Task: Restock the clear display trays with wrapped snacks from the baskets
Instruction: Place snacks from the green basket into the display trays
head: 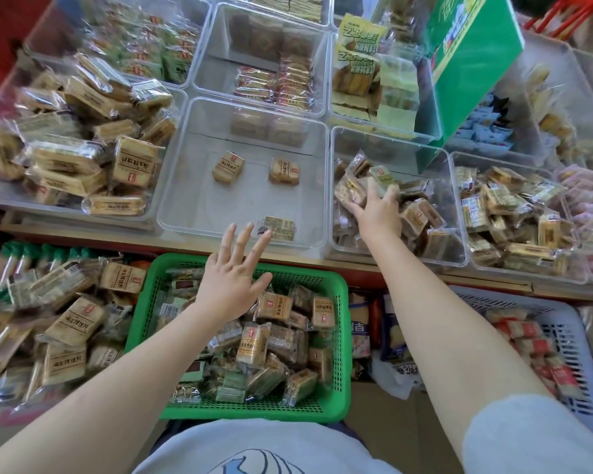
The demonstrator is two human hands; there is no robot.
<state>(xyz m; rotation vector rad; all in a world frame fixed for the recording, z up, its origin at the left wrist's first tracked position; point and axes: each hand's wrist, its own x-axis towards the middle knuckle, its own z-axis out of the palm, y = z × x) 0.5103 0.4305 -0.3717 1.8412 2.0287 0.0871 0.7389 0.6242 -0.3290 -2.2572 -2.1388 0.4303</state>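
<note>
A person stands over a shop display, seen from above. Their left hand (231,271) hovers flat, fingers straight and spread, holding nothing, above the far rim of a green perforated plastic basket (339,336) heaped with tan and green wrapped snacks (254,343). Just beyond it lies a nearly bare clear plastic display tray (185,206), holding only three small packets, one of them (279,228) near the fingertips; the open hand looks to have just let it go.

The right hand (379,208) reaches into the neighbouring clear tray (459,258) on the right, fingers curled around a clutch of wrapped packets (374,181), likely placing them there or sorting them. A fuller clear tray (158,107) sits to the left. Restocking appears barely begun.
</note>
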